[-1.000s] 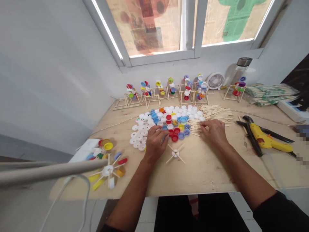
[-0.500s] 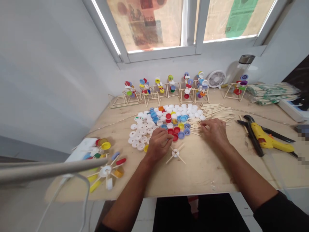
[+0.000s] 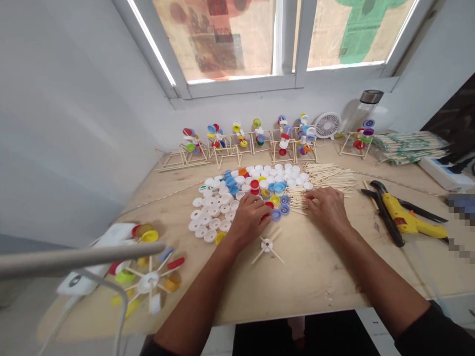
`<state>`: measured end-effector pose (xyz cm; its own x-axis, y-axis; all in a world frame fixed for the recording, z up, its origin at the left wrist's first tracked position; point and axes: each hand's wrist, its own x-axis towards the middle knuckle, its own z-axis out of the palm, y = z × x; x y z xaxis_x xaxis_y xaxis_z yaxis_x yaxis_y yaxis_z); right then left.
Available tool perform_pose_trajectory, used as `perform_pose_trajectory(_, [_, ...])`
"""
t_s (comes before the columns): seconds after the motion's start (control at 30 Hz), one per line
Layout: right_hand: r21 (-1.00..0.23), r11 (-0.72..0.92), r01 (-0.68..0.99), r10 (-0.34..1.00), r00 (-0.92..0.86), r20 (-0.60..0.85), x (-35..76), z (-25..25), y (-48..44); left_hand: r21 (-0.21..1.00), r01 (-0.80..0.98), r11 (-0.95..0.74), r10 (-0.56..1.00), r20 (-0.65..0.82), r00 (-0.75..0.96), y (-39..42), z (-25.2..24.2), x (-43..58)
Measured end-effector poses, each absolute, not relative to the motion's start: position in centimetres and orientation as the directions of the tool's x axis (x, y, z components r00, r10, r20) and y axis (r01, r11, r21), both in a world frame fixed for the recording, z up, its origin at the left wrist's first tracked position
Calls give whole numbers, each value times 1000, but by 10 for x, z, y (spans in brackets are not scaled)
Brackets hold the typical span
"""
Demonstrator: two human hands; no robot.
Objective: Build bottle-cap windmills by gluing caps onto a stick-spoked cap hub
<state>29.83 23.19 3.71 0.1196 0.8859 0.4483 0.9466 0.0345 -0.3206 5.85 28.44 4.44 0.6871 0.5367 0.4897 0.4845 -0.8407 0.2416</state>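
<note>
The left hand (image 3: 248,221) is curling over the bottle caps (image 3: 210,212), its grip hidden, just above a small stick-and-cap hub (image 3: 266,244), while the right hand (image 3: 326,207) is resting nearly flat, holding nothing, on loose wooden sticks (image 3: 297,200).

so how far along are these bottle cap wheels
The stick stands with cap wheels along the back look done. In hand: the left hand is among the bottle caps, and the right hand is on the loose sticks. Left: the stick hub has no caps on its arms, and many caps lie loose.
</note>
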Motion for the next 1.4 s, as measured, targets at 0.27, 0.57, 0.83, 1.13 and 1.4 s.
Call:
perform_pose_trajectory(0.27, [-277, 59, 959, 890, 75, 450, 296, 40, 231, 201, 477, -856, 514, 428, 743, 280, 36, 60])
perform_pose_trajectory(0.57, [-278, 44, 960, 911, 76, 405, 293, 37, 233, 138, 583, -801, 579, 424, 696, 282, 35, 64])
perform_pose_trajectory(0.83, [-280, 34, 959, 923, 78, 378, 291, 38, 234, 246, 587, -771, 629, 442, 640, 280, 42, 59])
perform_pose_trajectory(1.13, [-291, 22, 956, 928, 89, 361, 289, 40, 233, 430, 453, -781, 565, 177, 806, 266, 76, 33])
perform_pose_trajectory(1.4, [-263, 25, 964, 941, 66, 332, 290, 40, 234, 406, 487, -773, 562, 82, 823, 259, 82, 27])
